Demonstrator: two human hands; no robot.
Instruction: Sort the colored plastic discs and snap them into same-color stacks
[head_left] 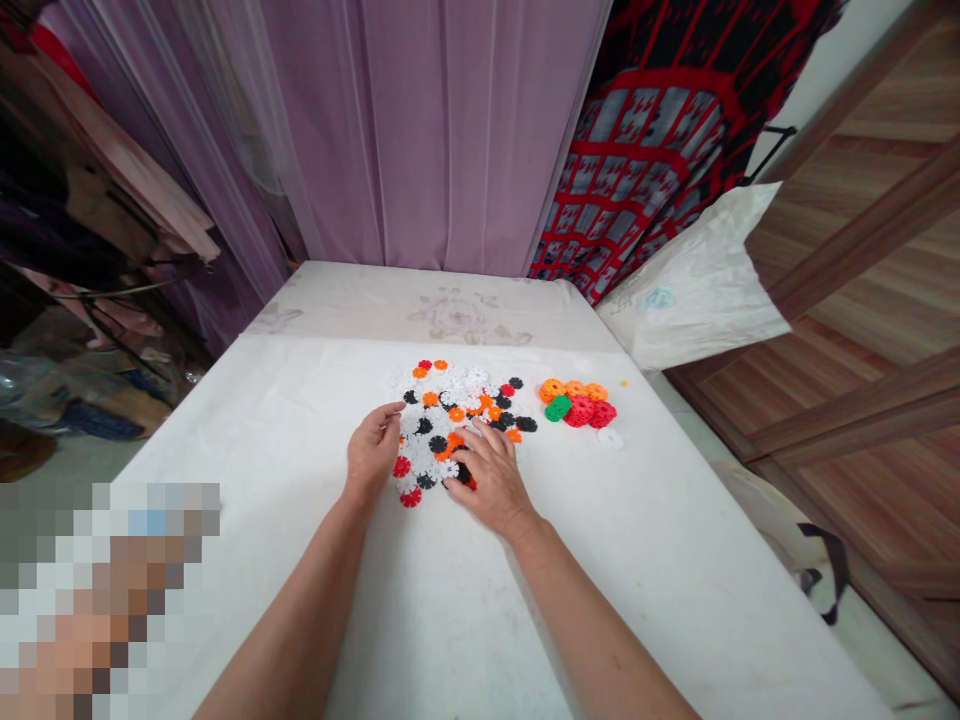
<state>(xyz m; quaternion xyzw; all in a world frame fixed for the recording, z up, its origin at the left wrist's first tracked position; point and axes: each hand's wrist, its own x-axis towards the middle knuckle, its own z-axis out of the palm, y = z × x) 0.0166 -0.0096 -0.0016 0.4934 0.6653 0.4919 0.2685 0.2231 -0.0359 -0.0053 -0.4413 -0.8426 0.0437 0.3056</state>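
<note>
A loose pile of small notched plastic snowflake discs (438, 444) in white, black, orange and red lies on the table. At its left edge is my left hand (373, 450), fingers curled together and thumb near the fingertips; whatever is between them is too small to make out. My right hand (491, 478) rests palm down over the right front of the pile, fingers spread and touching discs, hiding some of them. Right of the pile sit joined clusters of discs: an orange one (574, 391), a red one (589, 411) and a small green one (557, 408).
A white cloth with a floral band covers the table (247, 440). One white disc (610, 438) lies beside the clusters. A white plastic bag (697, 290) stands at the right edge. Purple curtains (420, 130) hang behind, and clothes (112, 150) hang at left.
</note>
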